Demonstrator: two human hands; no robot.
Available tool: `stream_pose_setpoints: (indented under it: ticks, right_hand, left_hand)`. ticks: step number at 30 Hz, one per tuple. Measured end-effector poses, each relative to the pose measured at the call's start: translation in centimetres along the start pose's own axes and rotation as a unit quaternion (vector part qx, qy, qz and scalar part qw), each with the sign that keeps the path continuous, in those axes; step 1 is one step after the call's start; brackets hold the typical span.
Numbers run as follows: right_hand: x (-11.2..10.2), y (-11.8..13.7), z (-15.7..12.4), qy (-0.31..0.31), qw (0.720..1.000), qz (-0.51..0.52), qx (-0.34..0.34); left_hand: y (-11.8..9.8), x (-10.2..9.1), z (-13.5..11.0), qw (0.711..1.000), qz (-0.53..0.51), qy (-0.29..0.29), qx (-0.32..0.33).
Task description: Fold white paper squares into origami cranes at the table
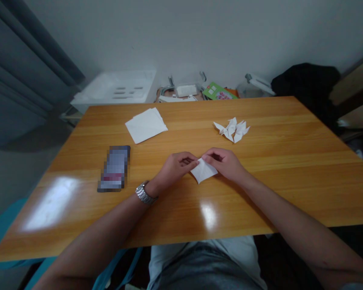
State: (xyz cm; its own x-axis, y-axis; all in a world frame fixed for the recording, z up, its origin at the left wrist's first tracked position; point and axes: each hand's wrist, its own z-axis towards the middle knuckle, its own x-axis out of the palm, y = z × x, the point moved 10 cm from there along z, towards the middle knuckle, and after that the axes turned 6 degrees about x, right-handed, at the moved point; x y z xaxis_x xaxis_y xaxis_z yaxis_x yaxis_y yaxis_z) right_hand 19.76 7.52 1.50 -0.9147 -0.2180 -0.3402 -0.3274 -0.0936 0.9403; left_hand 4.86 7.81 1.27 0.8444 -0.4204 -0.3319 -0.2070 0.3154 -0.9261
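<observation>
A small folded square of white paper [203, 171] is held just over the wooden table [290, 161], one corner pointing towards me. My left hand [178, 167] pinches its upper left edge between thumb and fingers. From the other side, my right hand [225, 162] grips the top and right edge, thumb on the paper's face. Both hands are closed on the same sheet, and their fingertips nearly meet at its far corner. Beyond my right hand lies a cluster of folded white paper figures [233, 129] with pointed tips.
A stack of white paper sheets [146, 125] lies at the back left. Nearer on the left is a phone [115, 168], its screen blurred out. Past the far edge stand a white plastic tray [115, 86], a green booklet [218, 92] and a black bag or cloth [304, 82].
</observation>
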Motion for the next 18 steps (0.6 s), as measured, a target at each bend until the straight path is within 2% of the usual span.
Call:
stream_pose_setpoints:
  ticks: [5, 9, 18]
  right_hand:
    - [-0.3, -0.2, 0.1, -0.017, 1.0, -0.012, 0.001]
    - [-0.3, -0.3, 0.2, -0.018, 1.0, -0.002, 0.006]
    - [0.8, -0.1, 0.1, 0.018, 1.0, -0.014, -0.001]
  left_hand:
    - [0.2, -0.6, 0.2, 1.0, 0.015, -0.014, -0.018]
    - [-0.2, -0.7, 0.3, 1.0, 0.02, -0.016, -0.007]
    - [-0.5, -0.3, 0.2, 0.999, 0.049, 0.005, 0.017]
